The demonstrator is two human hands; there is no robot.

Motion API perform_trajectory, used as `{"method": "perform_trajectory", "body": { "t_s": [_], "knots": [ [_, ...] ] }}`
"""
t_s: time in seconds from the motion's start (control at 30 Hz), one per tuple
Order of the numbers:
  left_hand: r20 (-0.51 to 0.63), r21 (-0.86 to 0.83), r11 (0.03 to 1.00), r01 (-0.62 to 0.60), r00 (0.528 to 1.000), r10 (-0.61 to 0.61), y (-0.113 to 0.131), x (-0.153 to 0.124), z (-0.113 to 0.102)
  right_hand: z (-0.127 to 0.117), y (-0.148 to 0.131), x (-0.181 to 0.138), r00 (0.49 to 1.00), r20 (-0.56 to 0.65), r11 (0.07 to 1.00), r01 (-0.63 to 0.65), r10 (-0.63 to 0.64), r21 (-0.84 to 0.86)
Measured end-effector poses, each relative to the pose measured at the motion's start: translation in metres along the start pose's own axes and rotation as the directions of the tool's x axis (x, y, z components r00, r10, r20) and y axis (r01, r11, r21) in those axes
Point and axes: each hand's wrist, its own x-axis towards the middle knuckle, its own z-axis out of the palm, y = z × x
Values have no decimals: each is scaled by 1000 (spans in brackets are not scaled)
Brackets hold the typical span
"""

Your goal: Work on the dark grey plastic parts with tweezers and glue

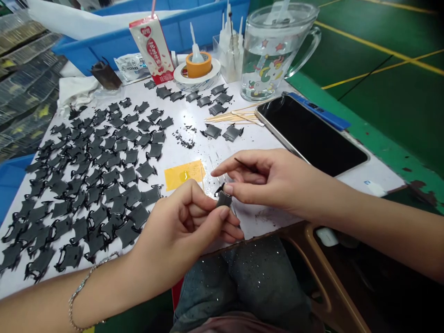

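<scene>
View: the head camera looks down at a white worktop (239, 217) and a lap.

Left hand: the left hand (183, 226) is at the bottom middle. Its fingers pinch a small dark piece (224, 199). A thin chain bracelet (83, 291) sits on that wrist.

Right hand: the right hand (274, 180) comes in from the right. Its thumb is at the top of the same piece. A thin black strip (244, 163) lies along its first finger. I cannot tell if this hand grips the piece.

Hands: they are close together, and both are at the piece, over the worktop.

Left of the frame: many more dark pieces (104, 185) lie in rows.

Top of the frame: a few more dark pieces (211, 101) lie in a loose group, with black crumbs (183, 138) just below. There is also a milk carton with a straw (151, 48), a roll of orange tape (198, 64), and a glass jug of water (274, 51).

Right of the frame: a black phone (308, 134) lies beside a bunch of wooden sticks (236, 115).

Middle: a yellow square of tape (183, 175) lies just left of the hands.
</scene>
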Motion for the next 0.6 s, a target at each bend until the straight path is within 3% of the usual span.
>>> {"method": "perform_trajectory", "body": {
  "t_s": [0.2, 0.37, 0.6],
  "knots": [
    [36, -11, 1000, 0, 999, 0, 1, 1, 2, 0, -4, -1, 994, 80, 992, -86, 80, 87],
    [44, -18, 1000, 15, 999, -14, 2, 1, 2, 0, -4, -2, 997, 63, 998, -50, 47, 47],
    [97, -55, 998, 33, 995, -27, 9, 4, -8, -10, 11, -3, 978, 29, 951, 209, -207, -228]
  ]
}}
